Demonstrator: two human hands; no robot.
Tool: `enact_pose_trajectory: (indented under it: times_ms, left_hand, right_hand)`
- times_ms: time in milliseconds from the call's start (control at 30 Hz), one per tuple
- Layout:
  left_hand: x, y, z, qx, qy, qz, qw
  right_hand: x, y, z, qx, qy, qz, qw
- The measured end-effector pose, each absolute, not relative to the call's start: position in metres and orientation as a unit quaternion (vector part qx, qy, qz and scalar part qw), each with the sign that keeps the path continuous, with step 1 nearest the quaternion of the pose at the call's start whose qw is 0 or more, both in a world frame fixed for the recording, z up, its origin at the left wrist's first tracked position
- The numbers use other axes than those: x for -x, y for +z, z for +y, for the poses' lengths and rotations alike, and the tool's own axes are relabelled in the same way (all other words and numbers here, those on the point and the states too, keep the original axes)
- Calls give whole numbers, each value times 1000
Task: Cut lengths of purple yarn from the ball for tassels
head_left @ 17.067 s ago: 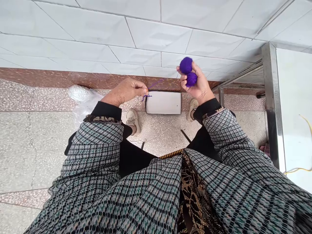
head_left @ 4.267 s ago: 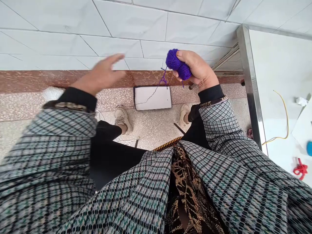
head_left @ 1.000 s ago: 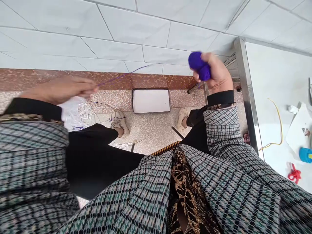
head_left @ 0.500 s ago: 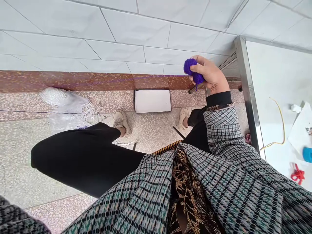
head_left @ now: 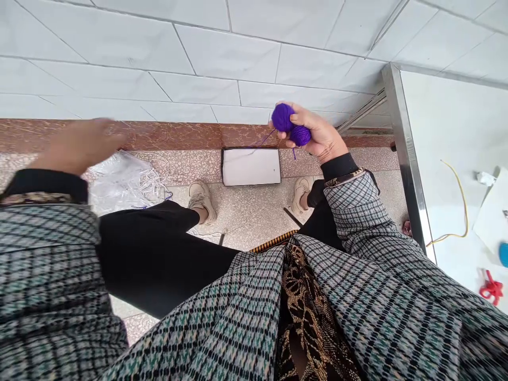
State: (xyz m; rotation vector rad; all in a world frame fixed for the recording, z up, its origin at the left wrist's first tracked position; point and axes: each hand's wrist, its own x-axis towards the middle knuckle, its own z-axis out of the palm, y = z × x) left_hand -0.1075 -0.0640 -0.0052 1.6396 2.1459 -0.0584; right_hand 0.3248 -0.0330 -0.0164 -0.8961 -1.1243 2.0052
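My right hand (head_left: 315, 129) is closed around a bundle of purple yarn (head_left: 282, 117), which has two rounded lobes. The bundle is held up in front of the wall. A short yarn tail dangles below it, and a thin strand (head_left: 260, 144) runs from it down to the left, fading out over the box. At the far left, my left hand (head_left: 81, 143) is raised and blurred by motion. Its fingertips look spread apart, with no yarn visible between them. Below that hand lies a clear plastic bag (head_left: 119, 182) with white cord (head_left: 153, 180) spilling out.
A shallow white box (head_left: 252, 168) with dark edges sits on the floor by the wall, between my shoes (head_left: 201, 200). To the right stands a metal-framed white table (head_left: 428, 121). On it are a yellow cord (head_left: 462, 203), a red knotted piece (head_left: 491, 287) and a blue object (head_left: 503, 254).
My left hand pulled the purple strand out of view to the left, then came back into view. My right hand has shifted left with the yarn. The strand, earlier stretched leftward, now slants down.
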Motion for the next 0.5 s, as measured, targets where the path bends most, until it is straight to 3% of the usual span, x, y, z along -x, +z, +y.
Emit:
enact_pose_trajectory:
  times_ms: [67, 133, 233, 367, 500]
  left_hand:
    - [82, -22, -60, -605, 85, 720, 329]
    - [45, -43, -57, -626, 233, 565, 484]
    - [-12, -73, -56, -592, 319, 359, 647]
    - [-46, -98, -56, -576, 289, 307, 700]
    - [-28, -97, -53, -577, 268, 378, 673]
  right_hand:
    - [-319, -25, -35, 327, 774, -451, 300]
    - [-311, -35, -37, 314, 780, -471, 269]
    - [-300, -49, -37, 273, 781, -507, 240]
    - [-297, -57, -34, 239, 763, -557, 227]
    - [-306, -53, -34, 341, 705, -586, 208]
